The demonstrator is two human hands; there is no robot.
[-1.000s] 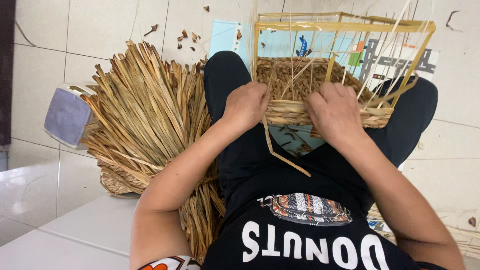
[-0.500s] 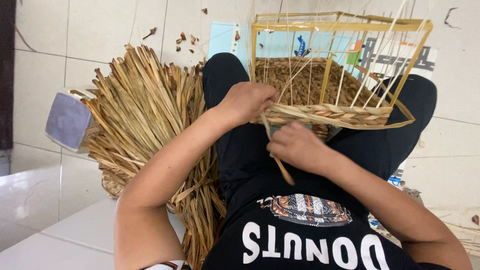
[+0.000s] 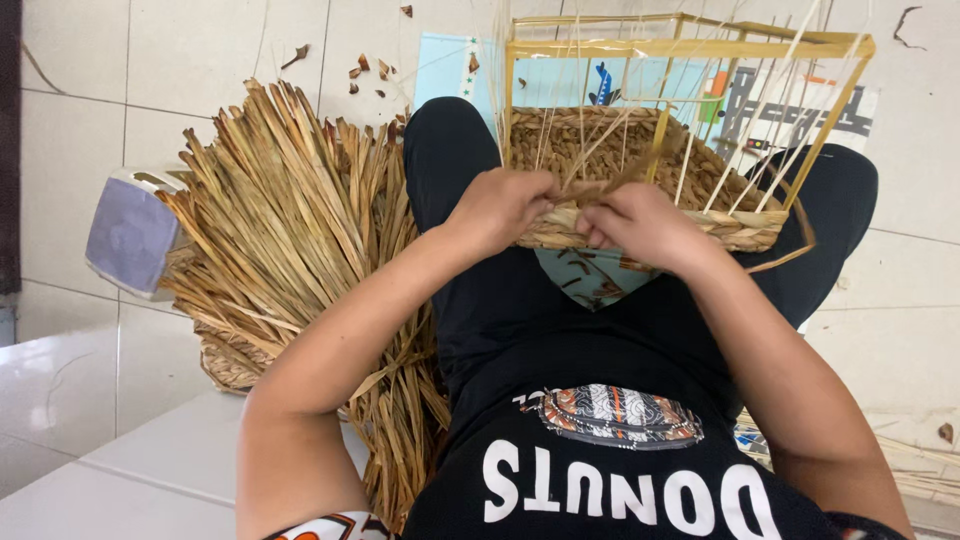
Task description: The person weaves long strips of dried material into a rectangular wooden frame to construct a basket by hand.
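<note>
A half-woven straw basket [image 3: 740, 228] sits on a yellow wooden frame [image 3: 680, 48] between my knees, with thin upright stakes rising from it. My left hand [image 3: 500, 208] grips the near woven rim. My right hand [image 3: 640, 222] is closed beside it, pinching a flat brown straw strand [image 3: 625, 172] that runs up and away over the rim. Both hands nearly touch at the front edge of the basket.
A big tied bundle of dried straw [image 3: 290, 250] lies on the tiled floor at my left, over a small woven piece [image 3: 225, 365]. A grey-blue box [image 3: 130, 232] lies beyond it. A colourful mat [image 3: 760, 110] is under the frame. Straw scraps [image 3: 365, 65] dot the floor.
My right hand has risen from below the rim back up to the basket's front edge, bringing the strand over it. My left hand stayed on the rim.
</note>
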